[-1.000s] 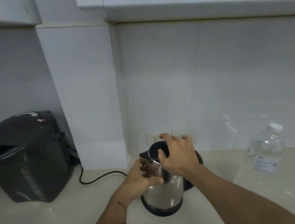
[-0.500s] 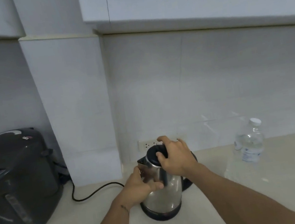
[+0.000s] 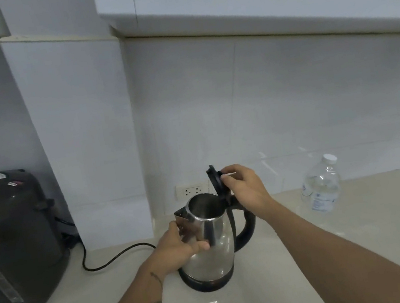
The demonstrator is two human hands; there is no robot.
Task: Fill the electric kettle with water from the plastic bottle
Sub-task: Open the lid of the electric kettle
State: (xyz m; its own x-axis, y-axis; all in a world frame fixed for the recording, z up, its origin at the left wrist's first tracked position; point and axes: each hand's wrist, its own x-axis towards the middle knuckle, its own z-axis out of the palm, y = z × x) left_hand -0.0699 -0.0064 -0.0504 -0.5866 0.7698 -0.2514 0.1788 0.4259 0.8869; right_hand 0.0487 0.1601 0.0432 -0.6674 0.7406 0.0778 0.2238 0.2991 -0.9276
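Note:
A steel electric kettle [image 3: 212, 252] with a black base and handle stands on the pale counter [image 3: 342, 246] in the middle. Its black lid [image 3: 215, 179] is swung up on its hinge and the mouth is open. My left hand [image 3: 176, 247] grips the kettle body just under the spout. My right hand [image 3: 244, 187] holds the raised lid from behind, fingers pinched on its edge. A clear plastic bottle [image 3: 322, 185] with a white cap stands upright to the right, by the wall, apart from both hands.
A dark grey hot-water dispenser [image 3: 10, 241] stands at the left, its black cord [image 3: 111, 258] curling across the counter toward the kettle. A white wall socket [image 3: 192, 190] sits just behind the kettle. Cabinets overhang above.
The kettle lid, closed under my right hand before, is now lifted upright. My left hand stays on the kettle body. The view has shifted slightly.

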